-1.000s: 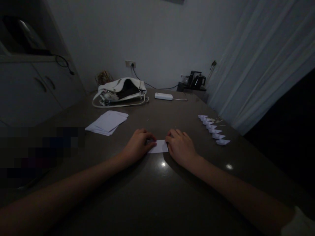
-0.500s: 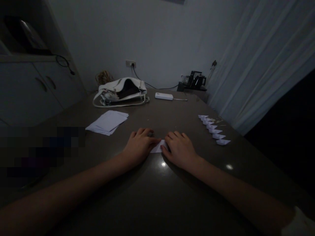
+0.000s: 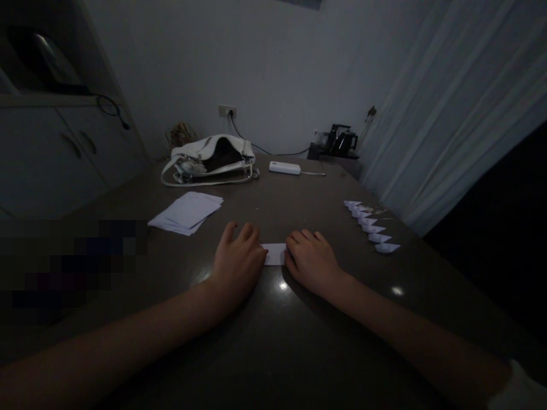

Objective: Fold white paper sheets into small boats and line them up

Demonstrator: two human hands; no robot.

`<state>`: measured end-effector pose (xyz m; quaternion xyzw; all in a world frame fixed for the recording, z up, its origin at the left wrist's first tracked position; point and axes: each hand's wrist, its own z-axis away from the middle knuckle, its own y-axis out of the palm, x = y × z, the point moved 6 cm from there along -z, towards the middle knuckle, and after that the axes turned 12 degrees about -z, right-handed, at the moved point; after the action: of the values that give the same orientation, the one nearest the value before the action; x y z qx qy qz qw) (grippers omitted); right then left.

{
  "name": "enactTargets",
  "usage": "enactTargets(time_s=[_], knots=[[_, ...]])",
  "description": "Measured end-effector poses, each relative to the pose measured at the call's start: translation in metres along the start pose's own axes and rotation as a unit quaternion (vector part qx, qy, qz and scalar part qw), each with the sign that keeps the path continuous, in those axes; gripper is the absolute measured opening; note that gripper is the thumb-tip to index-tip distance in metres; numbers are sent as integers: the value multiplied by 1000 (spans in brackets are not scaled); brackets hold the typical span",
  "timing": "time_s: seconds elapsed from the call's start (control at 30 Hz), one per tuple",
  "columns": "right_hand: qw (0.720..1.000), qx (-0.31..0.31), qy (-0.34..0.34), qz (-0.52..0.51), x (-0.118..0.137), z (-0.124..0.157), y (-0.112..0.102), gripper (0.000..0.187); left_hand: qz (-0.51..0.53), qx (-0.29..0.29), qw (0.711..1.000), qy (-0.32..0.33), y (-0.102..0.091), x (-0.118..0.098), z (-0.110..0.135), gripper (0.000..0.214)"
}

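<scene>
A folded strip of white paper [image 3: 274, 254] lies flat on the dark table between my hands. My left hand [image 3: 240, 259] covers its left end, the thumb against the paper and one finger raised and bent. At the opposite end, my right hand [image 3: 314, 259] has its fingers curled with the thumb tucked in, holding the paper. Both ends of the strip are hidden under the hands. Farther to the right stands a row of several small folded paper boats [image 3: 370, 222]. A stack of white paper sheets [image 3: 188, 212] rests beyond my left hand.
A white handbag [image 3: 209, 159] sits at the far side of the table [image 3: 273, 341]. Right of it lies a white power bank [image 3: 284, 168] with a short cable. A black kettle [image 3: 346, 142] stands by the back wall, and a white curtain [image 3: 444, 102] hangs at right.
My left hand has turned and shifted slightly left, its thumb drawing back across the paper. More of the strip now shows between the hands. My right thumb has tucked in closer to the fingers.
</scene>
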<state>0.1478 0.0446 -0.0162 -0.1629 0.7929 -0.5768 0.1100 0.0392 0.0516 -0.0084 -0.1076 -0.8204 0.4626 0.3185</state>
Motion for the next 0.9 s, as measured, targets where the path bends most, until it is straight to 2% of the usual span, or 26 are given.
enactTargets(time_s=[0.3, 0.53, 0.7, 0.8, 0.9], knots=[[1000, -3, 2, -1, 2, 1, 1, 18, -10, -6, 999, 39, 4, -8, 2, 23], [999, -27, 15, -23, -10, 1, -4, 15, 63, -5, 996, 70, 4, -10, -2, 24], [998, -40, 17, -44, -19, -1, -6, 14, 163, -4, 972, 172, -7, -31, 8, 23], [996, -51, -7, -67, -18, -2, -8, 11, 182, -15, 964, 193, -12, -39, 13, 19], [992, -7, -73, -100, -11, -3, -4, 7, 186, -21, 964, 187, -13, -40, 12, 19]])
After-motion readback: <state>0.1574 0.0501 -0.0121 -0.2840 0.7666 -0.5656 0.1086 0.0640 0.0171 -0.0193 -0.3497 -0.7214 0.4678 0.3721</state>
